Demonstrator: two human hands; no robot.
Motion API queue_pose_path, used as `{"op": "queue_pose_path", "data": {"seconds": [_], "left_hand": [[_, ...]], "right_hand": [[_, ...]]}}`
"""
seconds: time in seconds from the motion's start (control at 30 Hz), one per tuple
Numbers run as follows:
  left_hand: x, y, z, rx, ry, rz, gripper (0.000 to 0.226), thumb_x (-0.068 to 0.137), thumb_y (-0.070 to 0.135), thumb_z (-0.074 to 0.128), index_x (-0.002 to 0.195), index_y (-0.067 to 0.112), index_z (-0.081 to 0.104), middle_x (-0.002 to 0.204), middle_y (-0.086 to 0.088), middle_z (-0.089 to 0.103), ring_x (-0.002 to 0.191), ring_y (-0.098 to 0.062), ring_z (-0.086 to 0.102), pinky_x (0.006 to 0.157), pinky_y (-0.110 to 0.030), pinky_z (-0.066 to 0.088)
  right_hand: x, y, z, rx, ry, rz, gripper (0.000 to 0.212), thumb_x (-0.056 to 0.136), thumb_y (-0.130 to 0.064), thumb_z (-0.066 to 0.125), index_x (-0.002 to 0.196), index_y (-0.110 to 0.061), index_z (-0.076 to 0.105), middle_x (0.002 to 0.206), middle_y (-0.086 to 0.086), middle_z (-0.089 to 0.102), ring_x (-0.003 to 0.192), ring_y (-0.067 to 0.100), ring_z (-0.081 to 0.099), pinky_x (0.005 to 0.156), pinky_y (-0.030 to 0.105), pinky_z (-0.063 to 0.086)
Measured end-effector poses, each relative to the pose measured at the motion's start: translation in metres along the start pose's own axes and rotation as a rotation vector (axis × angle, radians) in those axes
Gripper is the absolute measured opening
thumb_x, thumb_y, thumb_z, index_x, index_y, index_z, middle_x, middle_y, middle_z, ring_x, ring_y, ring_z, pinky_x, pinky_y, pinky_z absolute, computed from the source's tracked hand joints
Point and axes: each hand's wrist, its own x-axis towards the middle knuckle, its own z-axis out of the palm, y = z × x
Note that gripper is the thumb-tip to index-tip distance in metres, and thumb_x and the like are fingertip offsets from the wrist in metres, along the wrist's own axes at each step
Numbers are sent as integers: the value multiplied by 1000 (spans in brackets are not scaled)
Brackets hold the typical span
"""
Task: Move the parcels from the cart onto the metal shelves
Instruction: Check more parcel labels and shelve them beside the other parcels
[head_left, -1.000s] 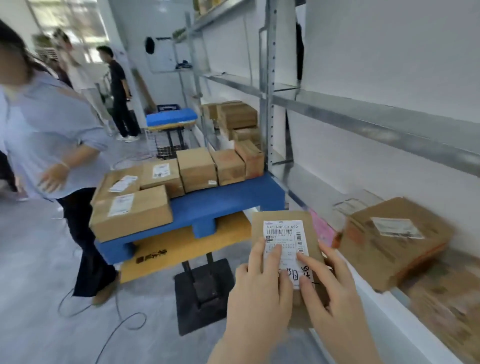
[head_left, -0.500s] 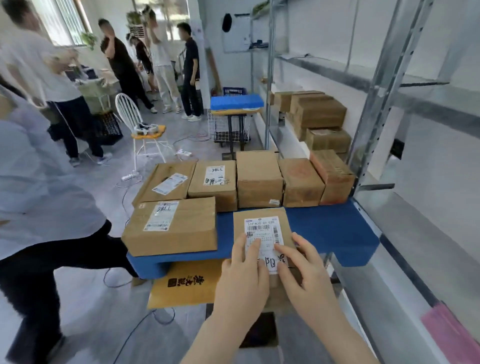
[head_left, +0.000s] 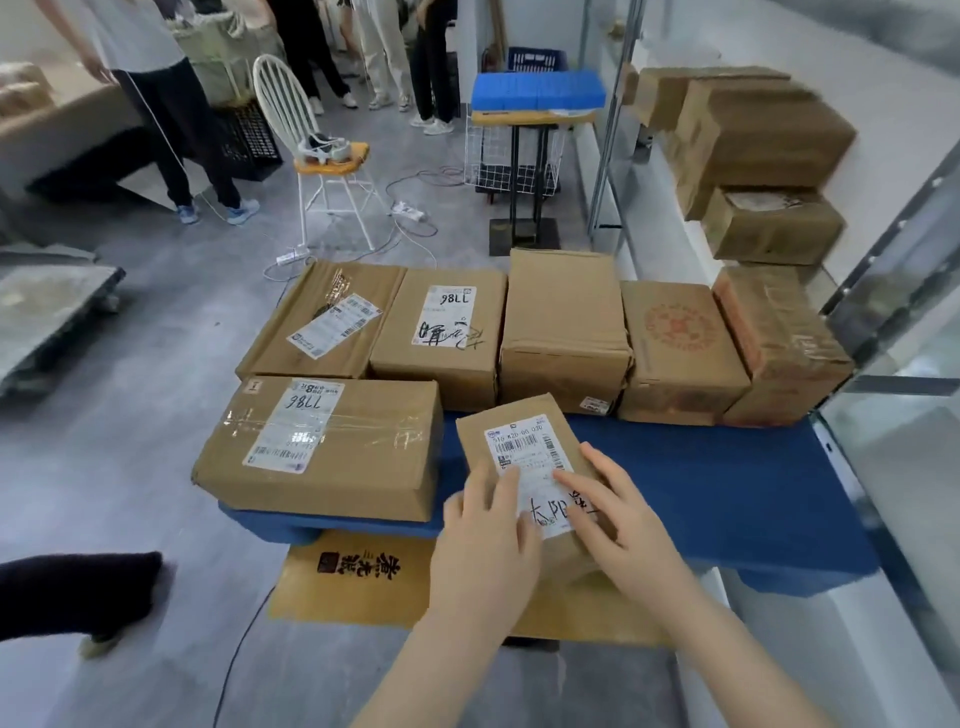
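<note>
A small brown parcel (head_left: 519, 441) with a white barcode label is held in both my hands above the front edge of the blue cart top (head_left: 727, 493). My left hand (head_left: 485, 540) grips its lower left side, my right hand (head_left: 618, 514) its lower right. Several cardboard parcels sit on the cart: a wide one marked 1786 (head_left: 322, 447) at front left, and a back row that includes the one marked 98LL (head_left: 441, 332). The metal shelves (head_left: 904, 395) stand at the right, with stacked boxes (head_left: 753, 150) on them further back.
A second blue-topped cart (head_left: 537, 93) stands behind, next to a white chair (head_left: 317, 156). Cables (head_left: 415, 213) lie on the grey floor. Several people stand at the back left. A dark sleeve (head_left: 78, 592) reaches in at the lower left.
My view has swung left from the shelf to the cart. Both hands stay on the small labelled parcel, which now hovers over the cart's front edge. The person at left has moved out of view.
</note>
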Motion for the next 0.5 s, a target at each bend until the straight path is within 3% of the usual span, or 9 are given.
{"op": "queue_pose_path", "data": {"seconds": [0.1,0.23,0.4,0.5], "left_hand": [[33,-20,-31,145,149,78,49,95,40,33,143,30,33,152,2,29,139,-26,25,110,-46,28],[71,-48,-48,340,-9,138,51,98,41,24,148,35,18,157,5,20,146,-22,7,116,-53,2],[65,-76,-35,284,-115,224,49,99,43,17,148,42,11,155,12,22,147,-16,-3,117,-51,-3],[63,-83,-33,269,-95,252,51,98,45,16,149,40,9,155,10,23,147,-15,-5,118,-50,-3]], "right_hand": [[13,0,-18,-25,-131,8,36,95,-35,51,126,-52,50,149,-34,17,132,-7,29,97,15,38],[30,3,-44,-133,-364,-24,41,96,-29,51,123,-59,48,147,-39,14,130,-13,29,97,15,37],[57,-1,-59,-234,-472,-36,46,96,-20,52,123,-57,50,149,-36,17,133,-6,32,103,23,39],[80,-9,-59,-356,-380,-33,46,97,-22,50,129,-55,46,152,-26,18,131,1,38,105,26,37]]}}
